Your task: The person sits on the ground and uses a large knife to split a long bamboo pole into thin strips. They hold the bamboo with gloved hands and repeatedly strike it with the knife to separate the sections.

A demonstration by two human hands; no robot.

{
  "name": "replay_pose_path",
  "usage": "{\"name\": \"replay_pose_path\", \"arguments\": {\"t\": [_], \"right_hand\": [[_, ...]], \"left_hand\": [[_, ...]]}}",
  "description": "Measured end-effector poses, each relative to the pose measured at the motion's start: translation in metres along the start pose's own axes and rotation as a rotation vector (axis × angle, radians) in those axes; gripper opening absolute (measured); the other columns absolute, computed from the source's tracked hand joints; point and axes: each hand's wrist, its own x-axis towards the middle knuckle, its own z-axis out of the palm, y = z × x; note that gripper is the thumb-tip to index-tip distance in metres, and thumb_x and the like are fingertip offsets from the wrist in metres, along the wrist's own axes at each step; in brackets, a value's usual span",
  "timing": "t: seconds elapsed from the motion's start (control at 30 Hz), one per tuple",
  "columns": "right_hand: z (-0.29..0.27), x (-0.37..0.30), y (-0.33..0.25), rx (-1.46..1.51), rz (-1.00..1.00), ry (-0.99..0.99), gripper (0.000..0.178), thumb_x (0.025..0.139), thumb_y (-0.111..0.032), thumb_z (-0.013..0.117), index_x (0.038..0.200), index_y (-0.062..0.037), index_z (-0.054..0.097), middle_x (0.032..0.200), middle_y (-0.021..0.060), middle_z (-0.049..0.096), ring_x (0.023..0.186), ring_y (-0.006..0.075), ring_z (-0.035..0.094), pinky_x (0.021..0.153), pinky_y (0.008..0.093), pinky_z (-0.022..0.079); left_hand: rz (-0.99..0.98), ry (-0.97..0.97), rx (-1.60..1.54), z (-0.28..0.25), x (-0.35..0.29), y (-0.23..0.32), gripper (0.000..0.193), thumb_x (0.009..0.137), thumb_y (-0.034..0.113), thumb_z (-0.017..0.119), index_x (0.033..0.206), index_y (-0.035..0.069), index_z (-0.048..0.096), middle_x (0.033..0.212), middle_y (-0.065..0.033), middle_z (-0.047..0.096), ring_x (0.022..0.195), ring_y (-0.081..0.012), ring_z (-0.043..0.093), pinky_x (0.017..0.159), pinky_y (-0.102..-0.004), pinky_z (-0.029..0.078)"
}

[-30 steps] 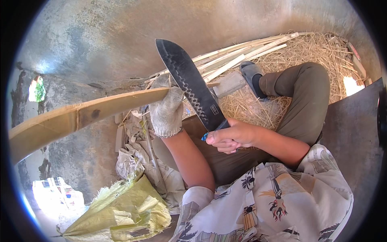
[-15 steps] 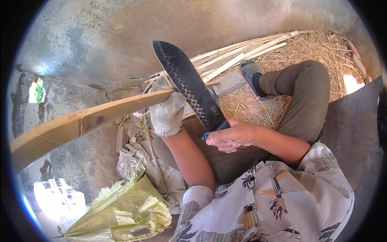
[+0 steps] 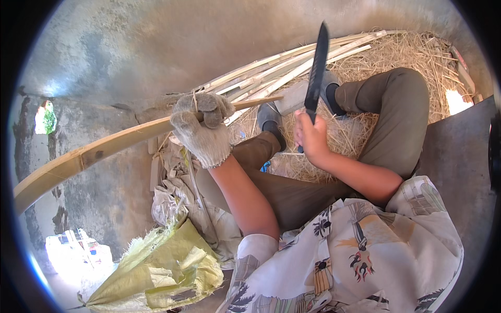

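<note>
Left hand, in a knit work glove, is wrapped tight round a long bamboo slat near its right end. The slat runs from far left across to abt centre, its tip poking out just past the glove toward the feet. Right hand, bare, is closed on the handle of a big dark knife; blade stands nearly upright, edge-on to the camera, raised above the lap and clear of the slat.

Person sits on the ground, knees bent, olive trousers, grey shoes on a bed of dry straw. More split bamboo strips lie in a bundle far side, betw. the concrete wall and the straw. Near left: a crumpled yellow-green woven sack and pale cloth scraps.

Step in hand looks like a chop or shave on the slat's short end. To do it well, imo: keep the gloved grip firm and back from the tip, so the blade lands beyond the fingers, not at them. Bring the knife down along the grain, away from body and knees. Slat is long and springy, so the far-left end may whip; bracing it vs. the leg would steady the cut. Right hand has no glove, so the grip shouldn't slide up toward the blade.
</note>
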Motion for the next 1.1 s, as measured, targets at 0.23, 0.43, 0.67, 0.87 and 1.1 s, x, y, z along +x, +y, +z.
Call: {"name": "replay_pose_path", "arguments": {"t": [0.23, 0.43, 0.67, 0.87, 1.1], "right_hand": [[-0.021, 0.025, 0.047, -0.556, 0.479, -0.164, 0.033, 0.085, -0.027, 0.061, 0.076, 0.0046, 0.061, 0.058, 0.0082, 0.056, 0.050, 0.0161, 0.054, 0.050, 0.0317, 0.044], [-0.009, 0.025, 0.030, -0.363, 0.025, -0.006, 0.029, 0.089, -0.024, 0.062, 0.073, -0.0004, 0.060, 0.061, 0.0036, 0.058, 0.054, 0.0104, 0.052, 0.052, 0.0289, 0.041], [-0.022, 0.040, 0.048, -0.471, 0.330, -0.130, 0.031, 0.090, -0.023, 0.063, 0.067, -0.0059, 0.053, 0.051, 0.0006, 0.046, 0.041, 0.0105, 0.043, 0.040, 0.0291, 0.034], [-0.017, 0.041, 0.031, -0.684, 0.261, -0.137, 0.029, 0.085, -0.023, 0.066, 0.067, -0.0017, 0.058, 0.054, 0.0038, 0.052, 0.046, 0.0142, 0.049, 0.046, 0.0327, 0.040], [-0.017, 0.036, 0.052, -0.367, -0.122, -0.008, 0.031, 0.090, -0.021, 0.065, 0.065, -0.0068, 0.056, 0.055, -0.0031, 0.050, 0.046, 0.0068, 0.043, 0.044, 0.0285, 0.033]], "left_hand": [[-0.039, 0.186, -0.004, 0.008, 0.000, -0.001, 0.062, 0.079, 0.072, 0.065, 0.068, 0.011, 0.056, 0.049, 0.0029, 0.027, 0.049, -0.0153, 0.032, 0.050, -0.0331, 0.028], [0.015, 0.238, 0.054, 0.002, 0.002, 0.003, 0.065, 0.081, 0.072, 0.063, 0.068, 0.009, 0.056, 0.051, 0.0029, 0.027, 0.051, -0.0148, 0.033, 0.051, -0.0321, 0.028], [0.052, 0.426, 0.067, 0.018, 0.003, 0.002, 0.065, 0.085, 0.070, 0.061, 0.068, 0.007, 0.055, 0.051, 0.0024, 0.027, 0.050, -0.0142, 0.031, 0.051, -0.0312, 0.027], [0.017, 0.286, 0.046, 0.012, -0.001, 0.005, 0.065, 0.085, 0.069, 0.061, 0.068, 0.007, 0.055, 0.050, 0.0035, 0.026, 0.048, -0.0138, 0.029, 0.050, -0.0310, 0.027], [0.007, -0.385, -0.049, -0.021, 0.002, 0.002, 0.065, 0.086, 0.068, 0.061, 0.068, 0.005, 0.057, 0.048, -0.0003, 0.040, 0.040, -0.0154, 0.036, 0.040, -0.0326, 0.036]]}}
